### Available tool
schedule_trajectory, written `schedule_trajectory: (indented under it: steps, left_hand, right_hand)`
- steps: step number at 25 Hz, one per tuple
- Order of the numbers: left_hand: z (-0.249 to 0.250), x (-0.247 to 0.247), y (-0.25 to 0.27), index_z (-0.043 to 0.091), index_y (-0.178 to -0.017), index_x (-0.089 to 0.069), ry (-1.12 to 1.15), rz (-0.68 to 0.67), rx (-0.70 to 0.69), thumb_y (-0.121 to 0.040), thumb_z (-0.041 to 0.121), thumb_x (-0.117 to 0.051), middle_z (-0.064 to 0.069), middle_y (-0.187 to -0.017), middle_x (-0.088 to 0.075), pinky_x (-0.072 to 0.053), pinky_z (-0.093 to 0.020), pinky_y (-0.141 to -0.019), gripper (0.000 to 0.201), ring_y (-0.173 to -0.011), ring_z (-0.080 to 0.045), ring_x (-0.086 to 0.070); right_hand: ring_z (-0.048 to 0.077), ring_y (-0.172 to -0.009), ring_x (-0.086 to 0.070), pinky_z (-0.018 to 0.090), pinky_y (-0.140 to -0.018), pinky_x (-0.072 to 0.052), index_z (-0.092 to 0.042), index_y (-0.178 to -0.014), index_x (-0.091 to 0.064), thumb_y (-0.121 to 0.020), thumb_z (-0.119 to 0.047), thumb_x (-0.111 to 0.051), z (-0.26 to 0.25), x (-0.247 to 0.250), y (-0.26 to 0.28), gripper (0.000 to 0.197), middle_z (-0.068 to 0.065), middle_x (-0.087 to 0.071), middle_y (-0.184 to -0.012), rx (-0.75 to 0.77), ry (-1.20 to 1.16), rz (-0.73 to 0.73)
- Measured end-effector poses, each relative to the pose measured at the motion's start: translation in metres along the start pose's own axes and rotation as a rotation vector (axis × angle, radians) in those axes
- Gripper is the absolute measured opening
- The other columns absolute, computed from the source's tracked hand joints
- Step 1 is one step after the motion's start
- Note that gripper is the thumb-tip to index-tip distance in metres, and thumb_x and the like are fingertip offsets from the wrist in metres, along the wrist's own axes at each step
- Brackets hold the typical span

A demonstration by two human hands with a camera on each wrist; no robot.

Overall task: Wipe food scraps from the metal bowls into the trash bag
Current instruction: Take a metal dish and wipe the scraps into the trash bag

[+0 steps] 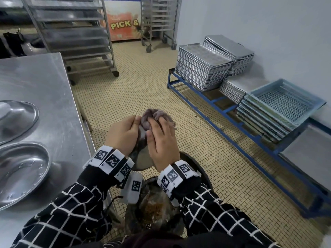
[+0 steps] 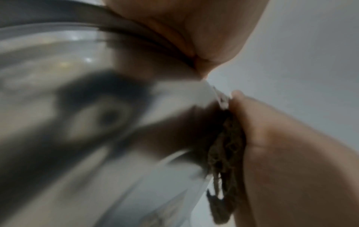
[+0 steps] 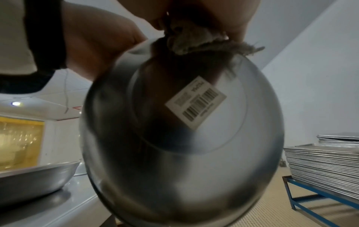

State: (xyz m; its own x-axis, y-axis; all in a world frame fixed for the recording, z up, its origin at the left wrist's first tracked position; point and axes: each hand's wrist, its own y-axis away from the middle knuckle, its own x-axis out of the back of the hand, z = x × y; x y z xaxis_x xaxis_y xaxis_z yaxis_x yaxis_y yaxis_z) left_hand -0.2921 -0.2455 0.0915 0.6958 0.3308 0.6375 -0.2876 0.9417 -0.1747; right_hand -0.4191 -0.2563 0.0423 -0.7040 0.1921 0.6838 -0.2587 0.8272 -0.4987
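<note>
A metal bowl is held tilted on edge above the trash bag, which sits open on the floor just right of the tabletop. The bowl's far rim is gripped by the left hand, fingers curled over the edge. A crumpled grey cloth is pressed against the same rim by the right hand, its fingers bent around the wad. A barcode sticker is seen on the bowl's underside in the right wrist view. Brown scraps are already lying in the bag. Two more bowls rest on the tabletop at the left; whether they hold scraps cannot be told. The wiping step appears to be in hand, at the rim. Next, the cloth would likely need to be drawn down the inside toward the bag, with the bowl kept tilted over the opening so nothing falls on the floor.
</note>
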Motion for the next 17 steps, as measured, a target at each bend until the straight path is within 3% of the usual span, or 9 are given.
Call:
schedule_trajectory:
  steps: [4,6,8,10,13,17]
  left_hand:
    - [-0.003,0.008,-0.004,0.015,-0.069,-0.057,0.095,0.010,-0.018,-0.100,0.038,-0.038,-0.004,-0.059,-0.056,-0.041,-0.033,-0.057,0.043,-0.056,-0.021,-0.050]
    - [-0.010,0.012,-0.003,0.011,-0.077,-0.064,0.179,0.042,0.034,-0.099,0.041,-0.040,-0.014,-0.068,-0.063,-0.048,-0.041,-0.067,0.044,-0.066,-0.030,-0.058]
    - [-0.017,0.012,-0.002,0.009,-0.083,-0.067,0.250,0.035,0.088,-0.098,0.043,-0.041,-0.019,-0.076,-0.066,-0.050,-0.044,-0.074,0.045,-0.074,-0.036,-0.061]
    - [-0.026,0.006,0.001,0.016,-0.085,-0.068,0.283,0.007,0.102,-0.097,0.042,-0.042,-0.011,-0.076,-0.068,-0.051,-0.038,-0.073,0.040,-0.074,-0.029,-0.063]
    - [-0.042,-0.001,0.007,0.025,-0.090,-0.062,0.245,-0.041,0.087,-0.099,0.035,-0.042,0.000,-0.082,-0.065,-0.050,-0.031,-0.075,0.024,-0.078,-0.016,-0.061]
    - [-0.046,-0.006,0.009,0.029,-0.106,-0.059,0.171,-0.227,-0.007,-0.097,0.031,-0.044,0.007,-0.091,-0.065,-0.048,-0.023,-0.074,0.017,-0.084,-0.010,-0.061]
  right_hand:
    - [0.020,-0.136,-0.032,0.042,-0.107,-0.038,-0.019,-0.141,-0.036,-0.097,-0.050,-0.022,0.014,0.005,-0.013,0.056,0.003,-0.034,-0.148,-0.318,-0.217,0.042]
    - [0.018,-0.130,-0.041,0.040,-0.100,-0.044,-0.028,-0.140,-0.039,-0.096,-0.052,-0.023,0.030,0.009,-0.008,0.053,-0.003,-0.040,-0.144,-0.526,-0.409,0.059]
    - [0.017,-0.117,-0.052,0.037,-0.092,-0.048,-0.036,-0.131,-0.046,-0.099,-0.046,-0.026,0.043,0.012,0.002,0.039,-0.007,-0.052,-0.130,-0.653,-0.561,0.075]
    - [0.016,-0.107,-0.056,0.033,-0.084,-0.050,-0.034,-0.124,-0.049,-0.100,-0.043,-0.029,0.048,0.014,0.008,0.033,-0.008,-0.057,-0.116,-0.714,-0.602,0.063]
    - [0.010,-0.091,-0.060,0.028,-0.075,-0.051,-0.027,-0.113,-0.053,-0.099,-0.040,-0.035,0.053,0.022,0.008,0.027,-0.012,-0.061,-0.099,-0.667,-0.530,0.033]
    - [0.007,-0.090,-0.060,0.024,-0.077,-0.051,-0.021,-0.107,-0.058,-0.099,-0.032,-0.041,0.059,0.032,-0.002,0.022,-0.011,-0.063,-0.100,-0.350,-0.303,-0.128]
